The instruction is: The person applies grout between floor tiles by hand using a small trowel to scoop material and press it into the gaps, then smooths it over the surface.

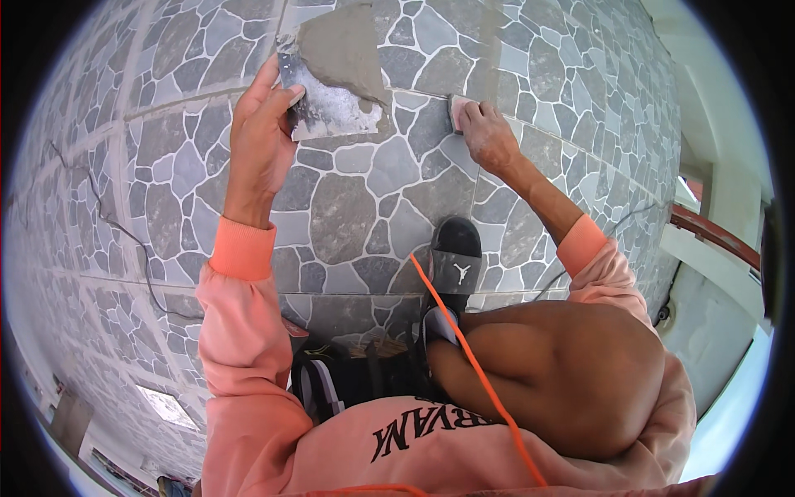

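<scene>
My left hand (263, 124) grips a flat metal plate (331, 113) by its left edge, thumb on top. A thick heap of wet grey grout (341, 45) covers the plate's far part, and its near part is bare, smeared metal. To the right, my right hand (490, 137) is closed round a small flat pad with a pale edge (455, 113). The pad rests on the stone-patterned tiles (339, 217) at a joint line; its exact kind is hard to make out. My fingers hide most of it.
My foot in a black slide sandal (458, 253) stands on the tiles, close to my bent knee (571, 373). An orange cord (476, 364) hangs before me. A thin dark cable (112, 222) runs along the left floor. Pale walls rise at the right.
</scene>
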Available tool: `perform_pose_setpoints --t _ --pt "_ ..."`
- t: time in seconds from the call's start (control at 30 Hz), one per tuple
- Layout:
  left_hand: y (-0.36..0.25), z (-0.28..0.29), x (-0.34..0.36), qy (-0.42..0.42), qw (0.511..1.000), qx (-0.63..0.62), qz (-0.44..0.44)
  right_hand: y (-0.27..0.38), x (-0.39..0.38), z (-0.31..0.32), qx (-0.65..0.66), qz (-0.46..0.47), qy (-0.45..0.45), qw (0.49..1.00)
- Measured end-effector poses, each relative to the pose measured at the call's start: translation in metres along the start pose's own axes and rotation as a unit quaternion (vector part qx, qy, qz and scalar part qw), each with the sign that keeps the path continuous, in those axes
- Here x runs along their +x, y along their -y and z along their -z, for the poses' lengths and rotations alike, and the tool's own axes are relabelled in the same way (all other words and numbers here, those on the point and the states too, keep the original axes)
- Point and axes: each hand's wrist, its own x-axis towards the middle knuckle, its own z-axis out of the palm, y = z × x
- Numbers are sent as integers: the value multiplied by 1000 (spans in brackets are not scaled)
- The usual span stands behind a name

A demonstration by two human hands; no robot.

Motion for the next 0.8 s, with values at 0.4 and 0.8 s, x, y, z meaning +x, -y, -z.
perform_pose_setpoints --t 0.4,0.8 --pt "-7 11 -3 -56 998 1 -7 -23 11 12 138 44 72 987" --pt "-28 37 -6 -69 996 19 -56 31 34 4 45 46 11 998"
